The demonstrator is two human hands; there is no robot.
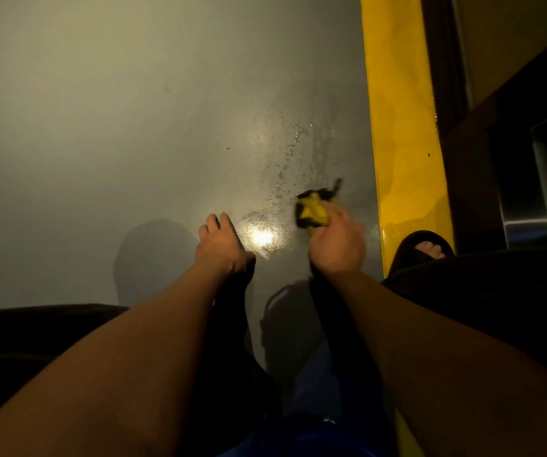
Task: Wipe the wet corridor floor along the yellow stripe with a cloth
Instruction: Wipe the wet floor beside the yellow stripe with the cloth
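Observation:
A crumpled yellow and black cloth (313,209) lies pressed on the grey floor (133,127), and my right hand (336,240) grips it from behind. Water drops and a wet sheen (285,166) spread over the floor ahead of the cloth and to its left. The yellow stripe (404,127) runs up the floor just right of the cloth. My left hand (221,247) rests on the floor with fingers straight, left of a bright light glare (262,237).
Dark door or wall framing (496,143) borders the stripe on the right. My foot in a dark sandal (425,247) stands on the stripe's near end. My dark-clothed knees fill the lower corners, and something blue (311,390) lies between my arms.

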